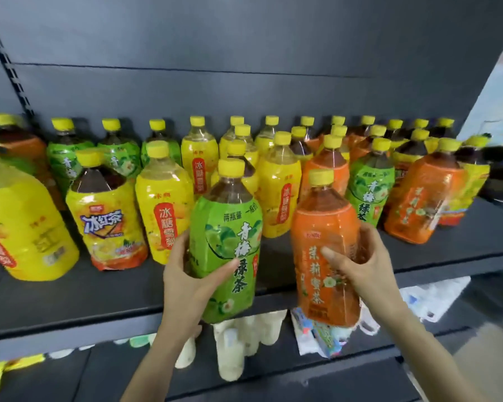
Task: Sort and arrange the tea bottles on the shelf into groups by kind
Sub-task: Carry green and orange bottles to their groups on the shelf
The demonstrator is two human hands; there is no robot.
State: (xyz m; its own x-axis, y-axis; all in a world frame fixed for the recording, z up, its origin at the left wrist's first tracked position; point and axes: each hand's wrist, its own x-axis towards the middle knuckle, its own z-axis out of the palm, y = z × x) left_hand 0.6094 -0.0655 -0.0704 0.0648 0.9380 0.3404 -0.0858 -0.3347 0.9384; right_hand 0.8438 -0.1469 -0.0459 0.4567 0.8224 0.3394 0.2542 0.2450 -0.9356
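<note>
A green bottle is grasped by the left grip, an orange bottle by the right grip; next, each should probably be set among its kind

Left yellow bottle cropped, back-row bottles occluded

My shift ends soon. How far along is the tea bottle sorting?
Looks done: three green bottles grouped at the back left, yellow bottles mid-shelf. In hand: the left hand holds a green-label bottle, the right hand an orange-label bottle. Left: a stray green bottle stands among orange ones on the right.
</note>
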